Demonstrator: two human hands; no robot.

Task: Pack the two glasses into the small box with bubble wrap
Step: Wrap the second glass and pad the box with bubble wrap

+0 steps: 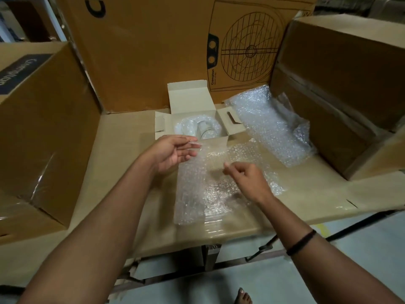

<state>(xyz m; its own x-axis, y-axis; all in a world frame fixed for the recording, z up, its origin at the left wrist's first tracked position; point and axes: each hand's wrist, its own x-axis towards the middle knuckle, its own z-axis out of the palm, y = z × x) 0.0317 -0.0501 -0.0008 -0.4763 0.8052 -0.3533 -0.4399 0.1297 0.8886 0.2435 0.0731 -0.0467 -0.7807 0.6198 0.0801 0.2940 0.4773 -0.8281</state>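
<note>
Bubble wrap sheet lies spread flat at the near edge of the counter, about midway along it. A glossy patch shows in the middle of the sheet. I cannot tell whether that is the second glass lying in the wrap or only glare.

The left hand is at the sheet's far left corner, palm turned inward. Its fingers and thumb appear to pinch that corner and raise it a little. The right hand hovers over the middle of the sheet with its fingers curled toward the thumb, and I cannot tell whether they grasp wrap or nothing.

The step in hand looks like readying this sheet for the second glass. To do it well, keep the sheet flat and square and lay the glass across one end. Roll it snugly so no bare rim shows. Then tuck the loose ends in, so the bundle stays slim enough for the room left in the box.

Toward the far edge, just beyond the left fingertips, the small box stands open with its lid flap up and side flaps out. One wrapped glass sits inside it. Spare bubble wrap lies heaped just beside the box, toward the far right corner.
</note>
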